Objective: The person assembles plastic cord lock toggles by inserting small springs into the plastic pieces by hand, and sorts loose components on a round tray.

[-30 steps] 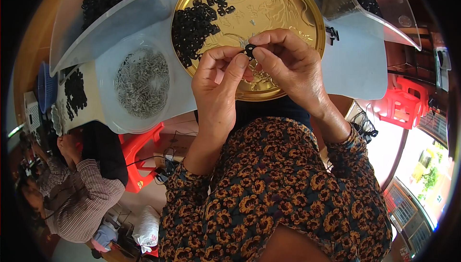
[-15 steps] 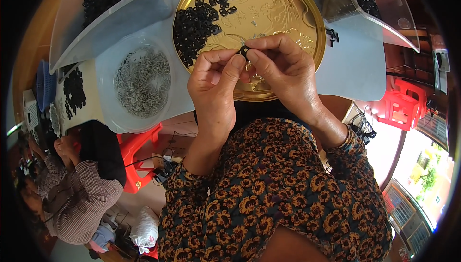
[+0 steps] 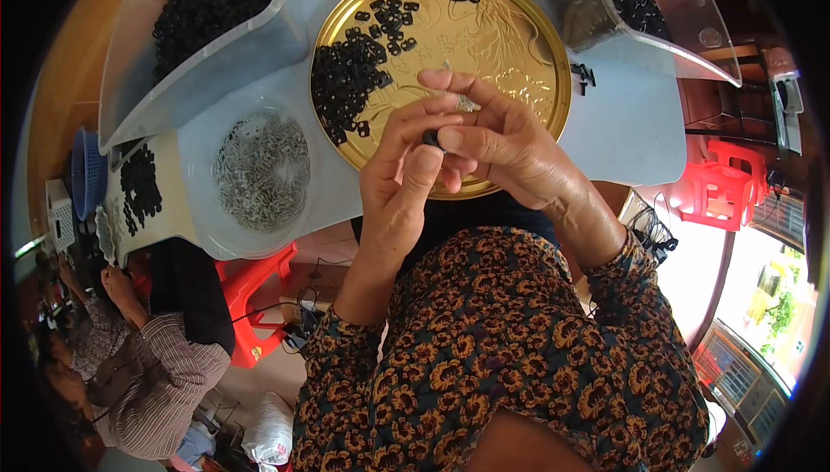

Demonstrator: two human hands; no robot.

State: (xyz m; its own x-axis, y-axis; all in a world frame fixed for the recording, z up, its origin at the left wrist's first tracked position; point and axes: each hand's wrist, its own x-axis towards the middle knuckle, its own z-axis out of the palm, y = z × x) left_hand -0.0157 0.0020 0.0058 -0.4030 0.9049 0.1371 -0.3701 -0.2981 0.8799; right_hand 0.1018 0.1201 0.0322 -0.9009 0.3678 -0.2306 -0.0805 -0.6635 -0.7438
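My left hand (image 3: 396,180) and my right hand (image 3: 516,145) meet over the near edge of a round gold tray (image 3: 506,48). Between them is a small black plastic part (image 3: 431,138), partly covered by the fingers. My left thumb and fingers close around it. My right thumb presses on its side, while the right index finger stretches away from it. On the tray's left half lies a heap of similar black parts (image 3: 344,79), with looser ones at the top. A few small silver pieces (image 3: 467,102) lie behind my right fingers.
Left of the tray stands a clear round tub of small metal screws (image 3: 259,174). Clear bins of black parts flank the tray, one at left (image 3: 203,74) and one at right (image 3: 635,1). Several black pieces (image 3: 584,77) lie right of the tray. A person in a striped sleeve (image 3: 173,347) sits at far left.
Both hands have come nearer to my body with the black part, which has turned. My right index finger has lifted off it. The view has shifted slightly.
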